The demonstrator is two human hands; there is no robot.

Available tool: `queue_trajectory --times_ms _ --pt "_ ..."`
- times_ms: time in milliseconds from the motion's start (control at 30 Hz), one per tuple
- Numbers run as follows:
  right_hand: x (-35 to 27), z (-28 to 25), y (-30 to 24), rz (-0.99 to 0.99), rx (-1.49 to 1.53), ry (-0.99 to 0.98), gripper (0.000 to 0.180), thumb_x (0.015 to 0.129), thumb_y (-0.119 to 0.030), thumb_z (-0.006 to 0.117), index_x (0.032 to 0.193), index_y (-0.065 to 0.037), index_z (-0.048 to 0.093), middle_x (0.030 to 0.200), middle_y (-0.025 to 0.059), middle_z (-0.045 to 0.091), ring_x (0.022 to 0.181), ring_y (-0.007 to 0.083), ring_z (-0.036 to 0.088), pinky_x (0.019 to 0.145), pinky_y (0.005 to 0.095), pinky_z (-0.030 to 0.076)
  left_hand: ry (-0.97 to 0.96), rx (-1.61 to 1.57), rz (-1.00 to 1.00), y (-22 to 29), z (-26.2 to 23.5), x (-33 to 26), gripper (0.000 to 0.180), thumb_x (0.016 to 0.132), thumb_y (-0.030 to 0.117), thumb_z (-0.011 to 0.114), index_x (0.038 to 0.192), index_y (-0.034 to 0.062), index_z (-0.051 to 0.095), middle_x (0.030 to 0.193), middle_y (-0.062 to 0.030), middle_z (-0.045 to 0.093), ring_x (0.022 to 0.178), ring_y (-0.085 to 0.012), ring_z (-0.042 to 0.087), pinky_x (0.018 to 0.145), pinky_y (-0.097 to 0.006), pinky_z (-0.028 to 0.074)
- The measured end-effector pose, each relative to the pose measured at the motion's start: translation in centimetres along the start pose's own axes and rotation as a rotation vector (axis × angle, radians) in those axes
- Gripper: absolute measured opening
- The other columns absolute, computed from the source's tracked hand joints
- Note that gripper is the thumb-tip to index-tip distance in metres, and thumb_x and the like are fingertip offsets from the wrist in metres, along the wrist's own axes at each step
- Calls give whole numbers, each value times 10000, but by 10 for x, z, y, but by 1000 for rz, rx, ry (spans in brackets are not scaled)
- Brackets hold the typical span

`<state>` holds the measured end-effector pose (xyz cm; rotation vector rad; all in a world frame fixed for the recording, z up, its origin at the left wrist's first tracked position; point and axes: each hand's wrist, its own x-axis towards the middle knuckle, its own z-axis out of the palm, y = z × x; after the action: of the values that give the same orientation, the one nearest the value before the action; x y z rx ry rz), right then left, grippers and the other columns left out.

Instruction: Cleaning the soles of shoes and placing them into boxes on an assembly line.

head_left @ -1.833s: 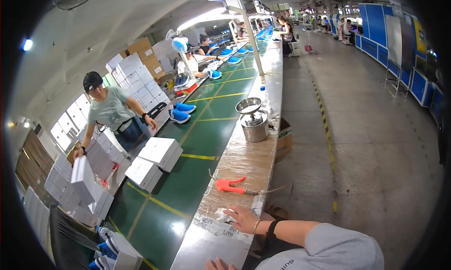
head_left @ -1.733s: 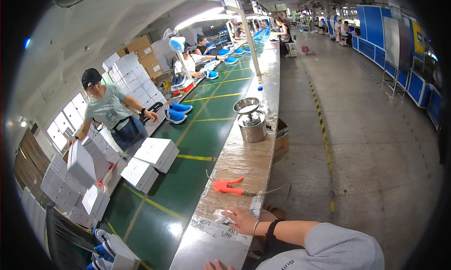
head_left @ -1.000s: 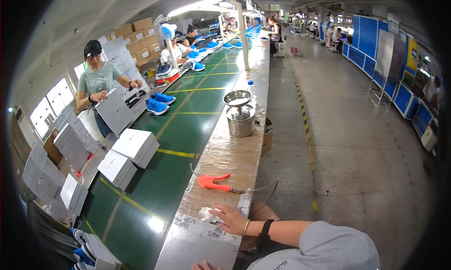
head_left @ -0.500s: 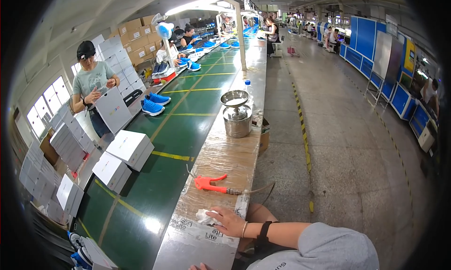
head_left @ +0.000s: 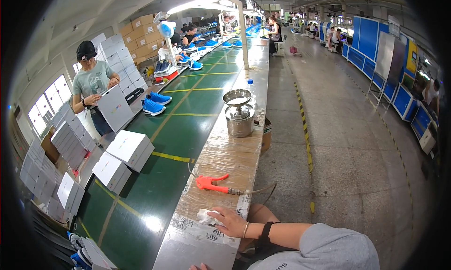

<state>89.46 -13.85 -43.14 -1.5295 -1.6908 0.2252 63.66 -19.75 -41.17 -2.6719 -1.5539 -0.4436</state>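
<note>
My right hand (head_left: 230, 223) rests on the bench with its fingers closed over a crumpled white cloth (head_left: 206, 216). Only some fingertips of my left hand (head_left: 199, 267) show at the lower edge, apart and lying on the bare metal of the bench; the rest is out of the picture. Beyond the cloth lies a red air blow gun (head_left: 211, 183) with a hose (head_left: 263, 189) running off the bench's right side; neither hand touches it. Farther up the bench stand a round metal pot with a dish on top (head_left: 239, 114) and a clear bottle with a blue cap (head_left: 251, 89).
Left of the bench runs a green conveyor (head_left: 183, 133) with white shoe boxes (head_left: 130, 148) and a pair of blue shoes (head_left: 154, 105). Across it, a co-worker (head_left: 94, 79) handles an upright white box (head_left: 115, 111). A grey aisle (head_left: 347, 176) lies to the right.
The co-worker's hands have come down onto the upright white box, which has turned slightly. The view has shifted a little; my hands and the cloth stay in place.
</note>
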Motion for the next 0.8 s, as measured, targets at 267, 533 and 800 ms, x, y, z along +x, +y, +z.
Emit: queue_trajectory --times_ms 267,533,800 --pt "0 0 0 4 -1 -9 588 817 -139 576 1348 -107 327 1278 182 377 1165 359 411 978 445 348 0 2 6 1 -2 1 609 791 364 570 1281 26 441 1289 -278 397 1198 -435 352 1004 -544 265" --pt "-1 1 2 -2 -1 -1 594 817 -138 579 1351 -114 322 1273 181 373 1147 362 420 970 446 353 -4 5 14 -1 0 0 595 794 361 567 1274 27 452 1290 -277 403 1214 -431 344 1014 -541 258" --pt "0 -1 0 -4 4 0 594 813 -137 587 1347 -116 327 1269 177 377 1141 359 425 967 445 356 -28 9 5 0 -2 1 601 801 365 559 1282 25 444 1292 -276 402 1223 -432 336 1020 -541 251"
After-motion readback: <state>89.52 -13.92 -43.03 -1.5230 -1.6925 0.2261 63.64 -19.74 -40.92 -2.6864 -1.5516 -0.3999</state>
